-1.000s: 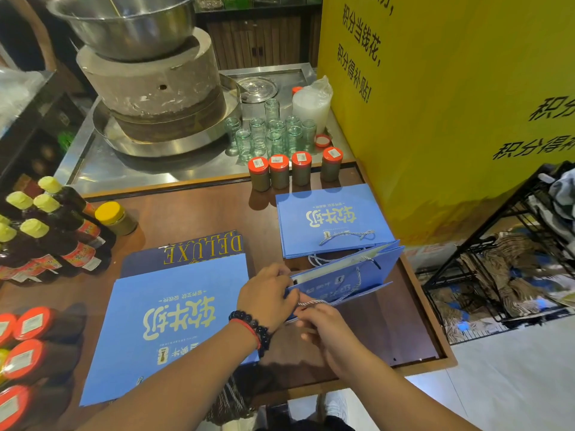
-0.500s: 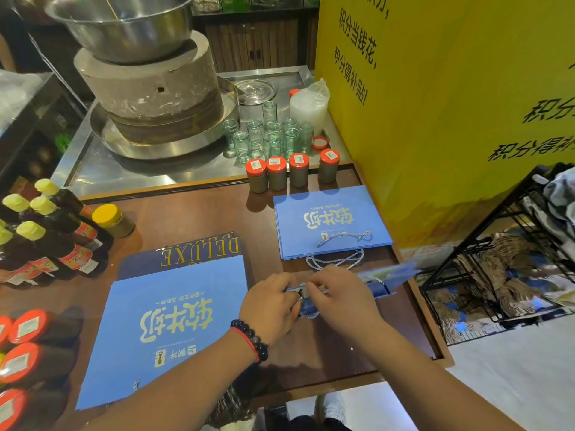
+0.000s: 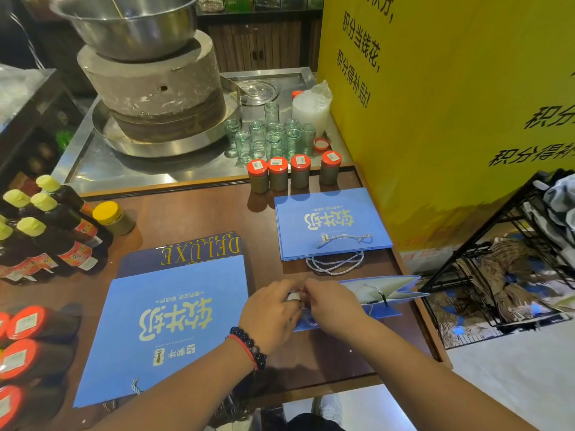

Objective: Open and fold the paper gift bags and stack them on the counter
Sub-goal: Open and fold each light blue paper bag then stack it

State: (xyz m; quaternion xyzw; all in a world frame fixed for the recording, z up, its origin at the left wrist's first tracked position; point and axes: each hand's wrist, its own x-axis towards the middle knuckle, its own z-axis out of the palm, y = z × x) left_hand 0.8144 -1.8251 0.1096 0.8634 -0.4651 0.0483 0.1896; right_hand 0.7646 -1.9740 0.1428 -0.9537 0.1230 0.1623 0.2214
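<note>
A small blue paper gift bag point(image 3: 389, 289) lies on its side on the brown counter point(image 3: 199, 219), mouth partly open toward the right, white inside showing. My left hand point(image 3: 267, 315) and my right hand point(image 3: 333, 309) meet at its near end, fingers curled and pinching the bag there. Behind it rests a flat stack of small blue bags point(image 3: 333, 222) with cord handles. To the left lies a large flat blue bag point(image 3: 168, 328) on top of a dark "DELUXE" bag point(image 3: 199, 248).
Several red-capped jars point(image 3: 292, 174) stand at the counter's back edge, glass jars point(image 3: 270, 138) and a stone mill point(image 3: 155, 88) behind them. Bottles point(image 3: 53, 231) crowd the left side. A yellow board point(image 3: 435, 104) and a black wire rack point(image 3: 510, 259) stand at the right.
My right hand moved up from below the bag to meet the left at its near end. The bag has dropped from tilted to lying low, its mouth spread wider.
</note>
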